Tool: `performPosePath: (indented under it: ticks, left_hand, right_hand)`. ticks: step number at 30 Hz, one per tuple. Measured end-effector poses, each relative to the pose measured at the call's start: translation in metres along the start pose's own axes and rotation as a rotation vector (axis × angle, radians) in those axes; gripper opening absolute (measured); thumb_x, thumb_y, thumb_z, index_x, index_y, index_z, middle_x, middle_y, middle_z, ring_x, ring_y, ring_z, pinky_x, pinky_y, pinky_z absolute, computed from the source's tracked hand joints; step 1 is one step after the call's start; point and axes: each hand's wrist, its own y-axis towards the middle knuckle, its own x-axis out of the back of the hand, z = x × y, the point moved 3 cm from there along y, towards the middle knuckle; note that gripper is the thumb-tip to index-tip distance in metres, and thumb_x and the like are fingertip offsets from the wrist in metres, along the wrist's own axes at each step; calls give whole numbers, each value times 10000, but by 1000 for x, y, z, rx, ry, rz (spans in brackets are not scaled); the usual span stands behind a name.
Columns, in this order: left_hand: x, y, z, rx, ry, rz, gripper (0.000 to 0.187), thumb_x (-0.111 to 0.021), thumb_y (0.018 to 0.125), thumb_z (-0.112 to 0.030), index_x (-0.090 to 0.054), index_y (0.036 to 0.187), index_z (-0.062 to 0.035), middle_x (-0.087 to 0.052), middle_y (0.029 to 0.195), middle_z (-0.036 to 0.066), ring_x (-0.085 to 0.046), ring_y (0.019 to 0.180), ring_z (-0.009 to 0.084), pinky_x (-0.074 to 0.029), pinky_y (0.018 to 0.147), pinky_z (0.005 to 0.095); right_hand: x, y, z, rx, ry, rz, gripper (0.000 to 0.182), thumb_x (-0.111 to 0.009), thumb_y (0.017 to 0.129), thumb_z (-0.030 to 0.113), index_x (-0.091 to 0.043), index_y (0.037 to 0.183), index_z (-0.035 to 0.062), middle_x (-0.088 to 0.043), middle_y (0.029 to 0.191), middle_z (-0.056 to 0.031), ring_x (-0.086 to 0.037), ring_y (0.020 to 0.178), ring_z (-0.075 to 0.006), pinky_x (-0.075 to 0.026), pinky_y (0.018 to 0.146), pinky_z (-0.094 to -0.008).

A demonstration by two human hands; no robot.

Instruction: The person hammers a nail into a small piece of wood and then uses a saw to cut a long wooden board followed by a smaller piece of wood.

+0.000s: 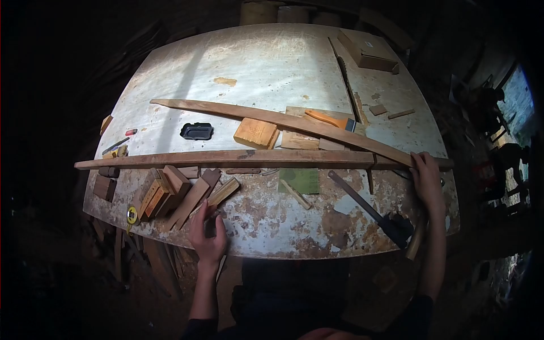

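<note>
black tray (pixel 196 131) near long plank (pixel 283 119)

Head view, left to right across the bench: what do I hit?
Yellow tape measure → left hand → thick orange-brown wood block → orange-handled paintbrush → right hand.

Pretty dim shot overall, with the outer edges dropping to near black. Brightest patch is the far part of the tabletop (pixel 255 62), kinda washed out, with at least 1 soft shadow band running down its left side. The near edge is way duller. Bluish daylight shows at far right. Heavy fisheye too, so the table outline bows outward.
</note>
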Motion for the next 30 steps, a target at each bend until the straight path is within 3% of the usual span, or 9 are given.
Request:
performPosePath:
  ticks: [8, 12, 16, 17, 20, 25, 29, 30]
  left_hand:
    - [-3, 3, -5, -43, 2, -18, 524, -746, 906, 36, -655, 1422, 18, -777, 1117, 170, -749, 1005, 297, -581, 904, 398]
    - [-3, 5, -8, -72, 5, -37, 483, -741, 908, 44, -671, 1385, 21, -781, 1097, 166, -755, 978, 296, -584, 894, 392]
    - [0, 5, -14, -136, -27, -55, 383, -742, 903, 58, -722, 1284, 23, -792, 1008, 159, -754, 886, 296, -573, 836, 378]
    - [-1, 5, -17, -146, -51, -5, 364, -748, 901, 56, -733, 1263, 21, -790, 988, 157, -749, 867, 294, -568, 820, 374]
    - [-6, 2, -23, -179, -137, 121, 287, -783, 885, 38, -778, 1171, 9, -777, 888, 144, -725, 772, 287, -544, 750, 358]
    - [-20, -6, -49, -189, -257, 288, 296, -802, 878, 11, -780, 1173, 13, -766, 862, 140, -728, 758, 284, -555, 735, 366]
    - [-35, 0, -69, -162, -341, 415, 315, -788, 908, -18, -764, 1221, 12, -775, 884, 145, -756, 831, 287, -584, 780, 364]
    - [-39, 0, -71, -115, -367, 441, 318, -784, 914, -22, -760, 1229, 15, -779, 891, 145, -761, 846, 287, -587, 788, 362]
  right_hand:
    - [37, -11, 29, 14, 51, -5, 426, -862, 824, 111, -627, 1164, 9, -625, 1162, -180, -643, 1056, -445, -520, 895, -512]
    - [42, -25, 48, 7, 152, 43, 420, -858, 823, 147, -622, 1152, 37, -691, 1031, -195, -697, 979, -448, -533, 874, -520]
    - [43, -49, 77, 101, 136, 80, 420, -832, 845, 166, -628, 1181, 17, -717, 1073, -229, -706, 1007, -452, -563, 829, -512]
    - [44, -55, 85, 37, 192, 178, 423, -835, 846, 181, -646, 1188, 17, -722, 1067, -241, -715, 981, -459, -570, 828, -518]
    - [52, -76, 113, 50, 250, 206, 392, -852, 835, 201, -686, 1146, 30, -740, 1011, -214, -734, 900, -433, -584, 787, -503]
    - [61, -107, 146, 52, 428, 321, 420, -888, 822, 256, -725, 1148, 48, -761, 956, -170, -761, 834, -383, -610, 728, -458]
    - [50, -138, 167, 47, 625, 314, 471, -923, 819, 249, -732, 1199, 48, -785, 1014, -164, -795, 897, -347, -637, 783, -419]
    - [45, -148, 173, -21, 704, 340, 493, -933, 823, 229, -724, 1228, 41, -792, 1087, -169, -801, 979, -329, -638, 855, -410]
